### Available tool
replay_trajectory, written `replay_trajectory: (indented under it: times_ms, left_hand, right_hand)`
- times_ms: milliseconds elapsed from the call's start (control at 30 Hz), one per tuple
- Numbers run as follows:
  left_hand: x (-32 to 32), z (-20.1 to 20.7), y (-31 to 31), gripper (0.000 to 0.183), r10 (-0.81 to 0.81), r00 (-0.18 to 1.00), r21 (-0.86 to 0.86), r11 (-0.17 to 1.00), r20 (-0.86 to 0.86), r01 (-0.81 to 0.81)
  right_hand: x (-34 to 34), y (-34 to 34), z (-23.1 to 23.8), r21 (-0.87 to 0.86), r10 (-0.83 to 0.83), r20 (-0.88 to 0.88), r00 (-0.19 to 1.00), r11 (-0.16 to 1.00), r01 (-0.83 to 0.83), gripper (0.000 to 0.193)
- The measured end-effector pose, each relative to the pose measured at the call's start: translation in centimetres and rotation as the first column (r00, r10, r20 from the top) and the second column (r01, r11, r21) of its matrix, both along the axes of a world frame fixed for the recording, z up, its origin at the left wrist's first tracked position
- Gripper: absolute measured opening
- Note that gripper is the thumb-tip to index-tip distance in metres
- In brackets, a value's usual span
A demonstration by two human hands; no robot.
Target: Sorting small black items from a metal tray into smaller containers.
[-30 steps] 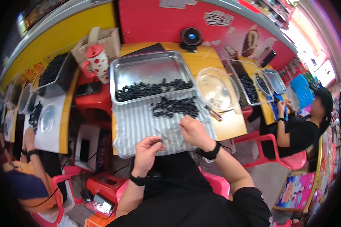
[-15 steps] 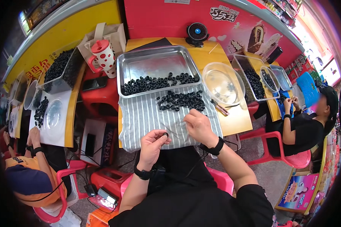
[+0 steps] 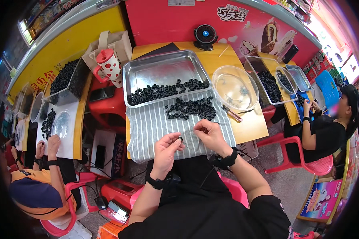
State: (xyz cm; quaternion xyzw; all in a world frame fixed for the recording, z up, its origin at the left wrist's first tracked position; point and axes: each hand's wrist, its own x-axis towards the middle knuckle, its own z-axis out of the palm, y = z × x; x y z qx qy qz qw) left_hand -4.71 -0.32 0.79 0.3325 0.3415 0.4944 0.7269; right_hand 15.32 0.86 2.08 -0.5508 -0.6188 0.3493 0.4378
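Observation:
My left hand (image 3: 166, 151) pinches a small black ring-shaped part (image 3: 180, 139) between thumb and fingertips, above the front of a grey striped cloth (image 3: 147, 135). Just right of it, my right hand (image 3: 208, 135) has thumb and forefinger pressed together over the cloth. Whatever they pinch, if anything, is too fine to make out. A loose heap of the same black parts (image 3: 189, 108) lies on the cloth beyond my hands. Behind it, more black parts fill the near side of a shallow metal tray (image 3: 163, 65).
A round clear plastic tub (image 3: 235, 85) and a small hand tool with a reddish handle (image 3: 232, 114) are right of the cloth. A black fan (image 3: 206, 36) stands at the back. A dotted cup (image 3: 109, 67) stands left. Co-workers sit on both sides.
My two hands have come nearer each other, the left raised slightly with the ring-shaped part. The view has shifted a little. The co-worker at left has moved their hands apart.

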Motion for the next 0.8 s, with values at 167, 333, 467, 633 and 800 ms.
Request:
replay_trajectory:
  times_ms: [167, 333, 467, 633, 800]
  left_hand:
    - [1.4, 0.1, 0.8, 0.025, -0.055, 0.998, 0.000, 0.998, -0.026, 0.055]
    - [2.3, 0.0, 1.3, 0.029, -0.079, 0.996, -0.013, 0.997, -0.049, 0.078]
    - [2.7, 0.4, 1.2, 0.032, -0.096, 0.992, -0.022, 0.995, -0.083, 0.094]
    - [3.2, 0.2, 1.0, 0.031, 0.095, 0.946, 0.302, 0.953, -0.311, 0.003]
    - [3.4, 0.7, 1.2, 0.020, 0.224, 0.841, 0.412, 0.911, -0.492, -0.002]
  right_hand:
    - [-0.1, -0.1, 0.5, -0.043, -0.004, -0.076, 0.997, 0.999, 0.001, 0.007]
    - [-0.2, -0.1, -0.2, -0.007, 0.008, -0.192, 0.981, 1.000, -0.010, 0.012]
    - [-0.4, 0.0, -0.3, -0.086, 0.011, -0.371, 0.928, 0.995, -0.046, 0.013]
    - [-1.7, 0.1, -0.3, -0.034, 0.026, -0.362, 0.932, 0.999, -0.042, 0.010]
    - [-1.8, -0.6, 0.3, -0.041, 0.004, -0.380, 0.925, 0.999, -0.021, 0.012]
